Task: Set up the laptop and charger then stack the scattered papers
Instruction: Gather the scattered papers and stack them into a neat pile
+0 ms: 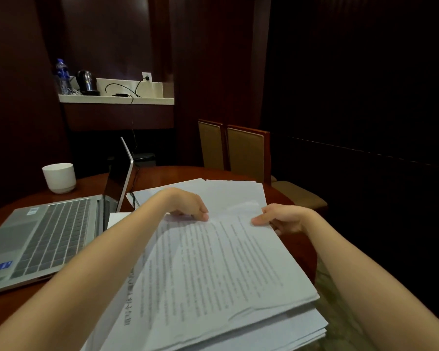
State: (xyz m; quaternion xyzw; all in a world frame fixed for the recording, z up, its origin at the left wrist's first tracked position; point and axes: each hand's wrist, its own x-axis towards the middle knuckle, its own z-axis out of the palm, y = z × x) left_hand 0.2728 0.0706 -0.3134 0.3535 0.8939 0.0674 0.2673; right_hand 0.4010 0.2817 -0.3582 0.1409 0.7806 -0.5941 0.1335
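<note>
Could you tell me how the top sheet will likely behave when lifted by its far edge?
Probably floppy: the sheet buckles between the left hand and right hand. Likely very light, seemingly one thin page. It may slide on the uneven stack beneath.

Tabletop (178,173): round, reddish-brown polished wood.
- Left: open laptop (43,236), silver, base flat on the wood, screen upright at the far end.
- Far left, behind the laptop: white cup (59,177), upright, apart from it.
- Centre to right: stack of papers (213,269), printed, edges uneven; near right corner juts past the tabletop rim.
- Beyond the stack: loose sheets (226,191), blank side up, fanned.
- Dark cable (133,198) just beside the laptop hinge.

Wall shelf (117,99), pale: water bottle (62,77), dark kettle (87,82) beside it, black charger (121,94) with coiled lead.
</note>
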